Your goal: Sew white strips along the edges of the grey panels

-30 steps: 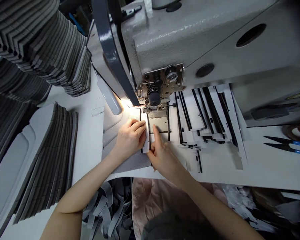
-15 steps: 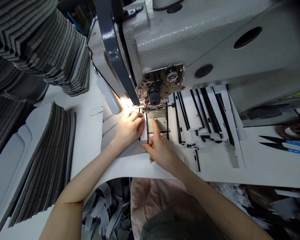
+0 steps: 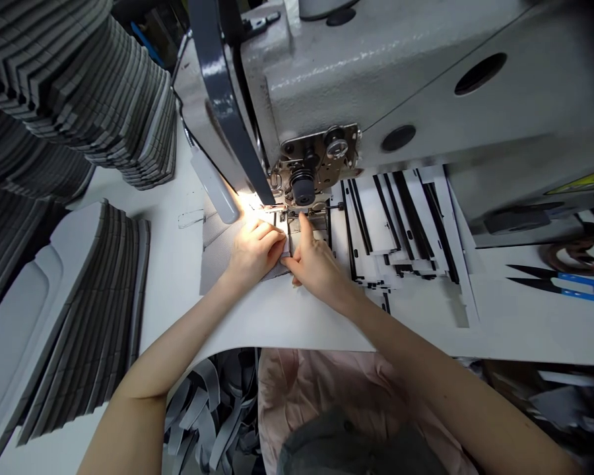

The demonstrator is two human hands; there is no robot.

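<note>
A large grey sewing machine (image 3: 376,72) fills the upper middle, its lamp lighting the needle area (image 3: 283,210). A grey mesh fabric piece (image 3: 218,247) lies flat under the presser foot. My left hand (image 3: 254,253) presses down on this fabric, fingers bent at its right edge. My right hand (image 3: 317,260) pinches a narrow white strip (image 3: 286,243) against the fabric edge, forefinger stretched toward the needle. Both hands touch each other just below the foot.
White strips with black edging (image 3: 400,224) are spread right of the needle. Blue-handled scissors (image 3: 554,284) lie at the far right. Stacks of grey padded pieces (image 3: 79,79) tower at the left and lower left (image 3: 64,316). Grey scraps (image 3: 212,409) hang below the table edge.
Both hands have slid away from me toward the needle, feeding the fabric and white strip under the foot; less fabric now lies in front of the machine.
</note>
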